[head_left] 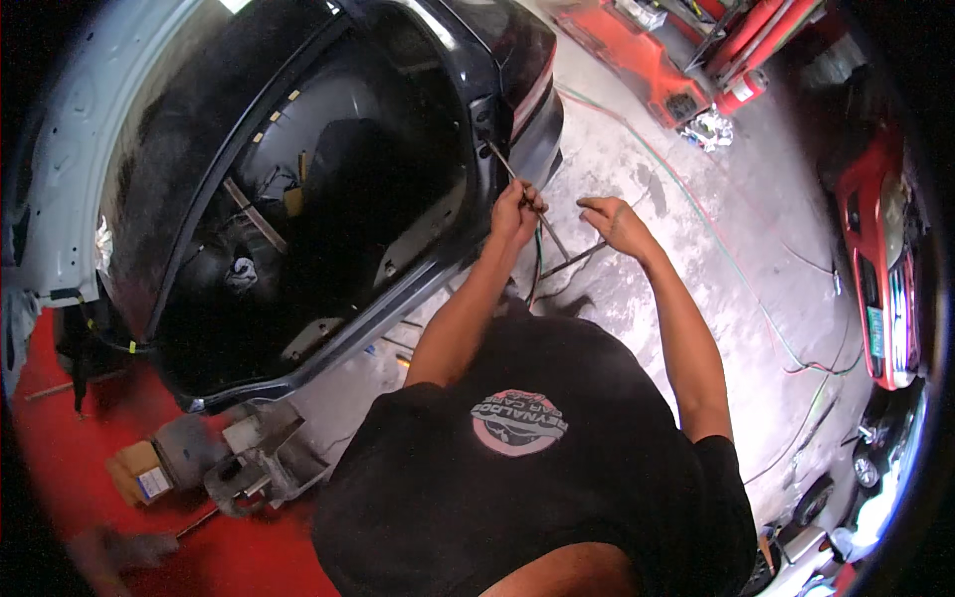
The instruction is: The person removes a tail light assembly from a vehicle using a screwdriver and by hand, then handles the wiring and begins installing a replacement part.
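My left hand (517, 211) is closed around the shaft of a long T-handle wrench (554, 239). The wrench's far tip meets a dark panel with holes (484, 124) at the rear corner of a black car body (398, 323). Its crossbar lies at the near end, between my two hands. My right hand (619, 227) hovers just beyond one end of that crossbar, a finger stretched out toward the left, holding nothing that I can see. Whether it touches the bar I cannot tell.
The car's large opening holds a flat strip (255, 216) and small loose pieces. A grey machine (264, 463) stands on red floor at lower left. Hoses (696, 204) cross the pale floor at right. Red equipment (647, 60) stands far right, near a red car front (880, 259).
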`<state>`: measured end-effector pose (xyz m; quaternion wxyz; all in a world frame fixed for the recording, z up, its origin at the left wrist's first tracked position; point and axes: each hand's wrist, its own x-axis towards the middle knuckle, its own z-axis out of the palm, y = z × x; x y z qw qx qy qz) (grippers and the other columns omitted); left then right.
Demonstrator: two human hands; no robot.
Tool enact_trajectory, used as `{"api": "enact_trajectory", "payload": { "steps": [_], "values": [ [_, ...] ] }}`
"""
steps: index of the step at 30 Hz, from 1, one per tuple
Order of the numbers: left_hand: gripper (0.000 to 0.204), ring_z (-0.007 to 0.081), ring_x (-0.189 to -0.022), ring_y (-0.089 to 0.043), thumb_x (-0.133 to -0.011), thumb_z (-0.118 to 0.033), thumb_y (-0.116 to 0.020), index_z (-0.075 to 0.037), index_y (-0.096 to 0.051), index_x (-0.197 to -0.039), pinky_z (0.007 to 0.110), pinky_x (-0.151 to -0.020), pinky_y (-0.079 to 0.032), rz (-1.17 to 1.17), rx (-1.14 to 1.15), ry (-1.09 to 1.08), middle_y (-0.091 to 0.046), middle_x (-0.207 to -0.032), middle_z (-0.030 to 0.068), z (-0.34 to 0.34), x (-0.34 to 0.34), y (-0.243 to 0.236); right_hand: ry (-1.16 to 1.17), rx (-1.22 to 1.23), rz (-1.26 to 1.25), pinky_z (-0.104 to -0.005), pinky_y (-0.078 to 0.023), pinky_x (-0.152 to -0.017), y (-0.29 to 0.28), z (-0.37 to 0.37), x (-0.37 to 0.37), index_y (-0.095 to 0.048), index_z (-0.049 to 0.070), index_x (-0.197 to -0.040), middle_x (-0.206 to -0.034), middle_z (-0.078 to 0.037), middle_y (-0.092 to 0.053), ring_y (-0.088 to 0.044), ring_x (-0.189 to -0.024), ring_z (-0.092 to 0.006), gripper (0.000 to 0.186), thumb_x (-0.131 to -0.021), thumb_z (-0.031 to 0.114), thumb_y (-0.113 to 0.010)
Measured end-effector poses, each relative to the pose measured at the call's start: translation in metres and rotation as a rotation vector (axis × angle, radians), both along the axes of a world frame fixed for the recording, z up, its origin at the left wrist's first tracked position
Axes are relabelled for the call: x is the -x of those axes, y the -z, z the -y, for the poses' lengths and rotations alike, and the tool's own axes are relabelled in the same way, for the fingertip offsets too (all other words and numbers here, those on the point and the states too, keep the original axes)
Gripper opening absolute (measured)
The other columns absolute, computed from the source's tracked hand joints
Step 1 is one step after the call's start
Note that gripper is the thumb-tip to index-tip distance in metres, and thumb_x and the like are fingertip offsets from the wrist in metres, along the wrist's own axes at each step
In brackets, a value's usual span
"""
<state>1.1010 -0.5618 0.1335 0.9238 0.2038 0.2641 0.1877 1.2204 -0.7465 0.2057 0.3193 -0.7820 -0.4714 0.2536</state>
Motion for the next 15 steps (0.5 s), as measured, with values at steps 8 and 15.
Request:
{"api": "enact_trajectory", "payload": {
  "steps": [8,15],
  "values": [
    [0.027,0.019,-0.064,-0.051,-0.101,-0.033,-0.049,-0.006,-0.052,-0.101,0.037,-0.066,-0.046,0.219,0.123,-0.067,-0.052,-0.075,0.0038,-0.003,-0.001,0.016,-0.121,0.23,-1.218,-0.035,-0.054,-0.086,0.013,-0.032,0.011,-0.054,-0.005,-0.128,-0.107,-0.019,-0.069,-0.068,-0.093,-0.0251,0.045,-0.096,0.027,-0.058],
    [0.032,0.0233,-0.063,-0.063,-0.096,-0.029,-0.059,0.002,-0.052,-0.1,0.04,-0.053,-0.059,-0.261,-0.152,-0.158,-0.06,-0.083,0.0154,-0.006,-0.013,-0.019,-0.071,0.25,-1.026,-0.0316,-0.057,-0.068,0.037,-0.045,0.005,-0.061,-0.002,-0.1,-0.081,-0.011,-0.069,-0.069,-0.071,-0.0206,0.024,-0.094,0.021,-0.059]
  ]
}}
